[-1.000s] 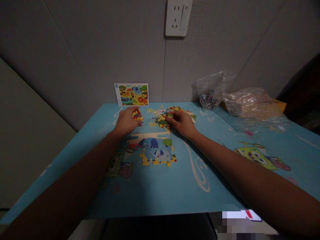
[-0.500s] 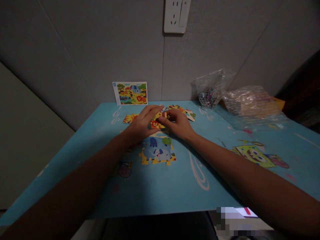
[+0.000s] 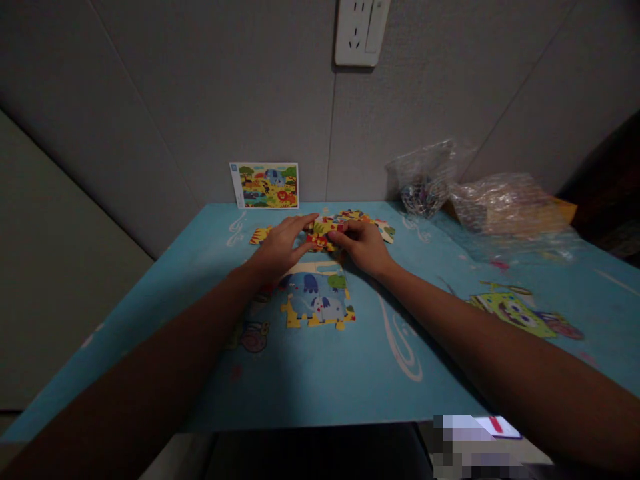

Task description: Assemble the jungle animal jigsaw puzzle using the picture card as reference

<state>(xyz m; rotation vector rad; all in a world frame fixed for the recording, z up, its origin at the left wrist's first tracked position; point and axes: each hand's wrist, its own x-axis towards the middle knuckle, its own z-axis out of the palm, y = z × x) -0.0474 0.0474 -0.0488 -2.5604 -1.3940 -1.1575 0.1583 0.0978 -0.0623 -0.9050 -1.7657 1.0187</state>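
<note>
Yellow and red jigsaw puzzle pieces (image 3: pixel 323 239) are between my two hands, above the table. My left hand (image 3: pixel 283 250) grips them from the left, thumb toward me and fingers behind. On the other side my right hand (image 3: pixel 367 248) pinches the right end between thumb and fingers. Nearer to me lies a joined puzzle section (image 3: pixel 317 293) with blue elephants and a yellow lower edge. More loose pieces (image 3: pixel 355 215) lie behind my right hand, and an orange-striped piece (image 3: pixel 260 235) sits left of my left hand. The fingers partly hide the held pieces.
A picture card (image 3: pixel 267 187) of the animal scene leans against the wall at the back. Crumpled clear plastic bags (image 3: pixel 505 207) lie at the back right. The blue tablecloth (image 3: pixel 320 387) has cartoon prints; a wall socket (image 3: pixel 361 33) is above.
The pieces between my hands have tilted and show more red and yellow at the front. My left fingers have drawn back slightly. The view has shifted a little.
</note>
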